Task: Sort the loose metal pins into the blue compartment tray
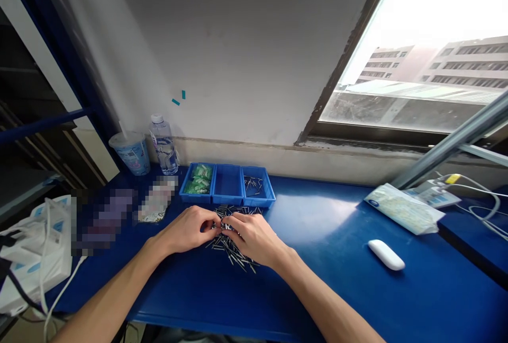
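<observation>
A pile of thin, dark, shiny metal pins (234,258) lies on the blue table in front of three joined blue bins. Over the pile, my left hand (195,229) has its thumb and fingers pinched together. My right hand (249,234) meets it from the other side, also pinching, with the fingertips almost touching. Whatever sits between the fingertips is too small to make out. Green packets fill the left bin (182,193), the middle bin (227,184) shows a bare floor, and several loose pins lie in the right bin (270,190).
A lidded cup (133,155) and a water bottle (163,147) stand by the wall at the left. A power strip with cables (51,247) lies far left. To the right are a white oval case (386,254), a tissue pack (402,209) and a charger with cables (434,193).
</observation>
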Demonstrator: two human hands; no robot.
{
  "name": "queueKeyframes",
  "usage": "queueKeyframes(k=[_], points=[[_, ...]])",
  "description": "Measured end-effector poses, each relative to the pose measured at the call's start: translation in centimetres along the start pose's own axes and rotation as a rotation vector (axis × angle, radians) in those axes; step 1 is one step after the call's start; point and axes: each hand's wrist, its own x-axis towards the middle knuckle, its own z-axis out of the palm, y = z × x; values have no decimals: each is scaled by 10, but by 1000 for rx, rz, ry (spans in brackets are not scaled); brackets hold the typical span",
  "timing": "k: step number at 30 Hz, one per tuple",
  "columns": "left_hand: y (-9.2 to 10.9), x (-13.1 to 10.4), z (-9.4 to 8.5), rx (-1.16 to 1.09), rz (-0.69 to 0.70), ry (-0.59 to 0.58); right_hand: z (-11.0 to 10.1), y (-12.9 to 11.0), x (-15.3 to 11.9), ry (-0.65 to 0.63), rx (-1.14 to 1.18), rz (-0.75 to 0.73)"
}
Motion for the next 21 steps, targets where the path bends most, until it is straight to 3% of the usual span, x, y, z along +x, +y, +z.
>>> queueKeyframes(k=[4, 11, 21], points=[[4, 1, 2, -6, 40, 77, 2, 2, 0, 64, 1, -15], [-2, 2, 1, 51, 115, 165, 0, 7, 0, 304, 97, 7], [1, 1, 5, 75, 94, 162, 4, 9, -1, 200, 72, 71]])
